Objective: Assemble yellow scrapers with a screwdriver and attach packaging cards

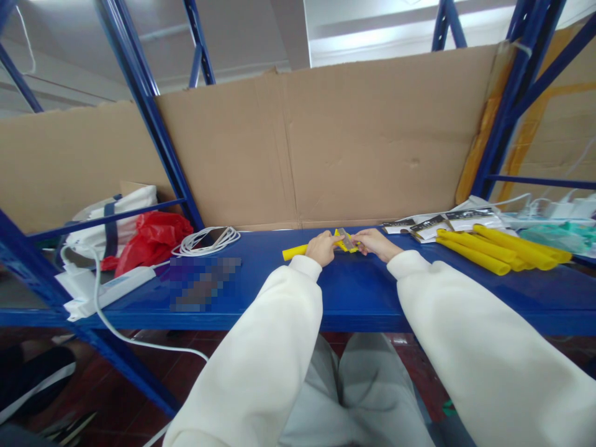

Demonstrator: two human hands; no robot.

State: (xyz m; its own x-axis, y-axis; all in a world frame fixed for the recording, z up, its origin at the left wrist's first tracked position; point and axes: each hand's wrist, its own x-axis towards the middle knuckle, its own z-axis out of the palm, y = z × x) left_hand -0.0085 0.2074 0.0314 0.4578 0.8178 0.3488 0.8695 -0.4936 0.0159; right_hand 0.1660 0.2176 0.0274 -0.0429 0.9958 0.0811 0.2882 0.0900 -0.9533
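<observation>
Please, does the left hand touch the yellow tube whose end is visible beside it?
Touching. The head view shows the left hand gripping the yellow tube, whose end sticks out past the hand's left side.

A red bag [156,239] lies beside a coiled white cable [201,249].

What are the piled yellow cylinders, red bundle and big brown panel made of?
Yellow cylinders: smooth, softly shiny, probably plastic.
Red bundle: glossy crinkles suggest thin plastic film.
Brown panel: almost certainly matte cardboard, given its creases and ragged edge.
</observation>
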